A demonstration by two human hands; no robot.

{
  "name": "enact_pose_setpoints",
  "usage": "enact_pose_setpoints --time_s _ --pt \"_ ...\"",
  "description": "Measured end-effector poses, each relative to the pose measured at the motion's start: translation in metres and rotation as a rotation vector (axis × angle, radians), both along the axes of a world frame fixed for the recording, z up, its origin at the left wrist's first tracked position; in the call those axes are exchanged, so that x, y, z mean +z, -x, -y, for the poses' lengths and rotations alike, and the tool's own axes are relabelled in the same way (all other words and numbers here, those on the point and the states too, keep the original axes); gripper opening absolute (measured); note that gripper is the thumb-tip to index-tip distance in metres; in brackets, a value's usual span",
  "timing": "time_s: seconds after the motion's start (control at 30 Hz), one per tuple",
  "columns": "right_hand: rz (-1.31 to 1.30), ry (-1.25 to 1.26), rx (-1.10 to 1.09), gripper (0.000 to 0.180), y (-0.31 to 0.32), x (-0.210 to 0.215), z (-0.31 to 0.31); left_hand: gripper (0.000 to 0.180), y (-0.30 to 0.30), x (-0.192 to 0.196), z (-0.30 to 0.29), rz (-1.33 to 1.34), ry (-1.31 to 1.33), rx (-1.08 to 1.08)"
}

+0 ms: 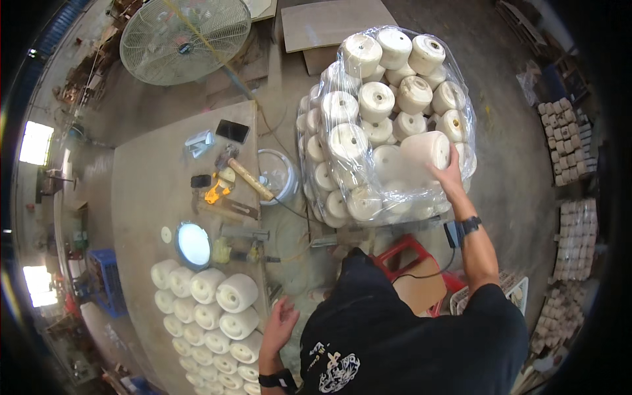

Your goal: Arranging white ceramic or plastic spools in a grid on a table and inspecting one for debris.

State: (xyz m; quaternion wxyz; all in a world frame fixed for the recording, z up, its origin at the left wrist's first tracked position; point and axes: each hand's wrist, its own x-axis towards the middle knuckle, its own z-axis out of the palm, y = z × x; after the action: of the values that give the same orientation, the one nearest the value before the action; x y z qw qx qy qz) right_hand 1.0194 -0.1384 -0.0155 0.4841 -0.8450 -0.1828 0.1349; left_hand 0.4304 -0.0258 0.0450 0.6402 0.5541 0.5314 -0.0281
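My right hand [450, 176] reaches up and grips a white yarn spool [425, 150] at the right side of a large clear plastic bag [315, 112] piled with several white spools [376, 100]. My left hand [280, 322] hangs free with its fingers apart, holding nothing, just beside the right edge of a wooden table [141, 181]. The nearest things to it are rows of white spools [237, 293] lying on the table's near end.
On the table lie a hammer [245, 174], a round lit lamp [193, 244], a dark phone [232, 131] and small tools. A big floor fan [184, 39] stands beyond. A red stool [405, 253] sits below the bag. Stacks of spools [574, 240] line the right wall.
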Motion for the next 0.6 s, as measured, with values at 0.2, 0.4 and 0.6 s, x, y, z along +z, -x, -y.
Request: enact_pose_setpoints --time_s 0.2,0.4,0.6 --pt "-0.876 -0.268 0.598 0.110 0.109 0.067 -0.030 0.098 -0.077 0.022 -0.023 0.309 0.109 0.097" --pt "-0.909 -0.230 1.121 0.112 0.225 0.084 -0.079 0.113 -0.091 0.010 -0.007 0.608 0.139 0.344" --pt "-0.759 -0.168 1.056 0.057 0.195 0.063 -0.102 0.107 -0.056 0.037 0.017 0.645 0.104 0.632"
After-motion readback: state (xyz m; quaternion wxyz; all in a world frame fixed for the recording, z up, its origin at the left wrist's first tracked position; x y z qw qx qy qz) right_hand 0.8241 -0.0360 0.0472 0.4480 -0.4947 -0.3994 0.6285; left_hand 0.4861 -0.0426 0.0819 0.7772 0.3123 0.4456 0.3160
